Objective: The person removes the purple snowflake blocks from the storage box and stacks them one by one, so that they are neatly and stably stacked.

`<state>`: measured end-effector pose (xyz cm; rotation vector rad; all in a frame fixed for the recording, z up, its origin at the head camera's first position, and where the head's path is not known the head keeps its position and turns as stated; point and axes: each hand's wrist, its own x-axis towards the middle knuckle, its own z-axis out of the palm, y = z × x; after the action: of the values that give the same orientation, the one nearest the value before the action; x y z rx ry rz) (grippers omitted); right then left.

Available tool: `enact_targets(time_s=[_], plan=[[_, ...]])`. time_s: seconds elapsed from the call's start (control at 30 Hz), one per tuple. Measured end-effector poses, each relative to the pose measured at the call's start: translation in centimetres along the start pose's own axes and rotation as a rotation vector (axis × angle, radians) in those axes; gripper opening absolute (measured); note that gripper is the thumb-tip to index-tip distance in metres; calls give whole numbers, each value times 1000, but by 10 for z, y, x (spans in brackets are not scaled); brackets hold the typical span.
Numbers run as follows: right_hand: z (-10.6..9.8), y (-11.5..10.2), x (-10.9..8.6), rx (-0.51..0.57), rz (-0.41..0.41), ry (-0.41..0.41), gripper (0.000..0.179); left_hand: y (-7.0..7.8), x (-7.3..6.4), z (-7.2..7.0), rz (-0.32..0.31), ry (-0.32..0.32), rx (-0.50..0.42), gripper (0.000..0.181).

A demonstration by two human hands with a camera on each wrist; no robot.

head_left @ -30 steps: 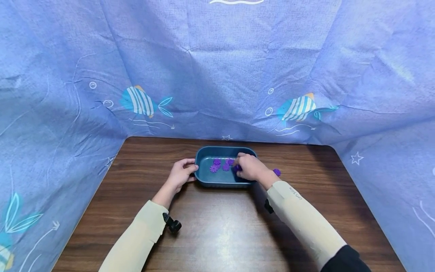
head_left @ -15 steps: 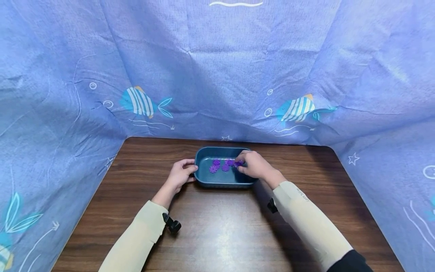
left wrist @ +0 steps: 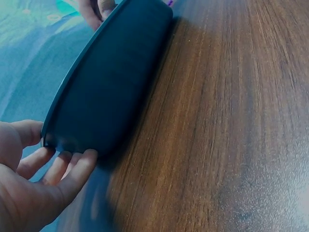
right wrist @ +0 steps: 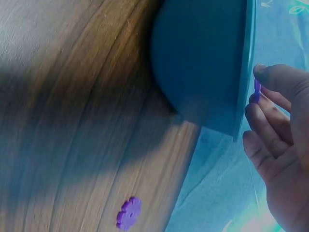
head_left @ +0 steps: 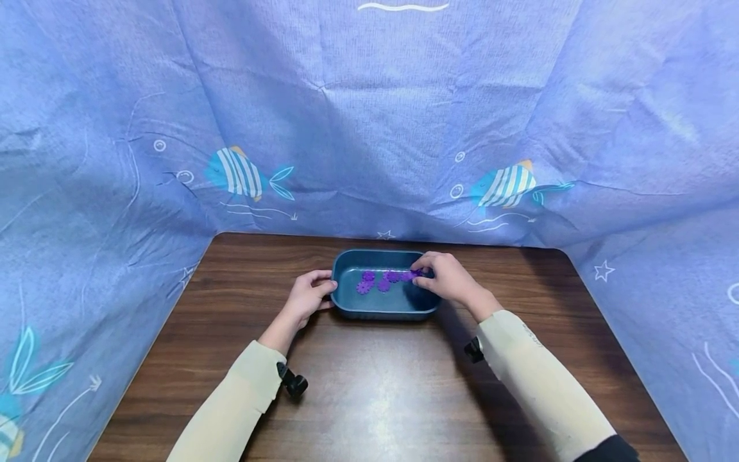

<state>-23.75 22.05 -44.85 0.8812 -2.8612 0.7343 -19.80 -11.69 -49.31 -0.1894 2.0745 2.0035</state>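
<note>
Purple disc [right wrist: 257, 89] pinched, right hand [head_left: 451, 277] hangs partly over the tray [head_left: 381, 314]; left hand [head_left: 306, 295] grips its left end.

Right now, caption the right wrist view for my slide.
Right hand pinching a purple disc near the rim of a blue tray, another disc lying on the table.

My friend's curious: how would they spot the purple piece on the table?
On the brown table stands a blue tub. Past its right end lies a toothed purple disc, alone on the wood; others are in the tub or right hand.
</note>
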Motion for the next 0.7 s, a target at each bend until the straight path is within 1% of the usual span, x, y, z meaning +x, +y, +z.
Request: enact_targets(time_s=[0.17, 0.33, 0.47, 0.7], plan=[[-9, 7, -5, 17, 18, 1, 21, 0, 1, 0, 6, -2, -1, 42], [-16, 17, -13, 43, 44, 20, 21, -1, 2, 0, -4, 3, -11, 41], [-18, 25, -20, 50, 67, 42, 22, -2, 2, 0, -8, 3, -25, 42], [-19, 36, -32, 61, 94, 75, 21, -2, 3, 1, -2, 4, -21, 43]])
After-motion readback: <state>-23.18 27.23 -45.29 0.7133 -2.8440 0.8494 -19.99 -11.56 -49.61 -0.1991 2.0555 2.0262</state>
